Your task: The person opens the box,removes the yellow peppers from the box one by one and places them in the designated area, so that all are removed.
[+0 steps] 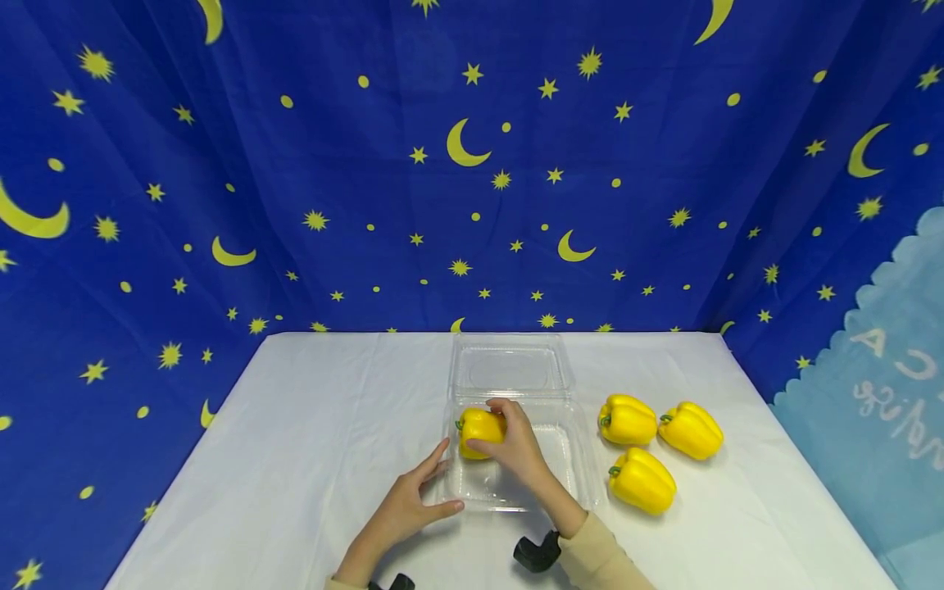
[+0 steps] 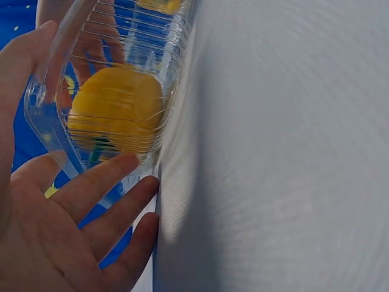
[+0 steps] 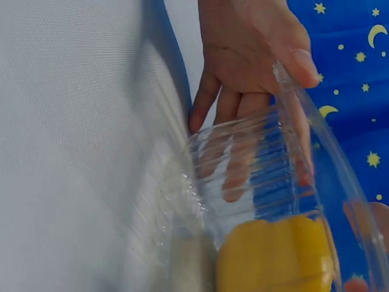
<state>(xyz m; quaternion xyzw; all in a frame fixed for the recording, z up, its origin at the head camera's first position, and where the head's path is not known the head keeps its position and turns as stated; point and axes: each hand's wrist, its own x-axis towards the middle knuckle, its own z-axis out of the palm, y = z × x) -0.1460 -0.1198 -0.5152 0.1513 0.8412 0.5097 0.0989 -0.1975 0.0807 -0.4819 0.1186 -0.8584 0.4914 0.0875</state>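
Observation:
My right hand (image 1: 516, 447) grips a yellow bell pepper (image 1: 479, 433) inside the left part of a clear plastic clamshell container (image 1: 583, 475). Thumb and fingers lie on opposite sides of the pepper, and its green stem points left. At the container's left front corner is my left hand (image 1: 413, 501), its fingers spread and fairly straight along the outside wall. In the left wrist view, the pepper (image 2: 115, 109) shows through the ribbed wall, close to the left fingertips (image 2: 129, 160). The pepper's underside is hidden in the head view.
Three more yellow bell peppers, one at the back (image 1: 628, 419), one farther right (image 1: 691, 430) and one in front (image 1: 643, 482), lie right of the container on the white tablecloth (image 1: 310, 426). The container's lid (image 1: 509, 366) lies folded back toward the blue curtain (image 1: 398, 164).

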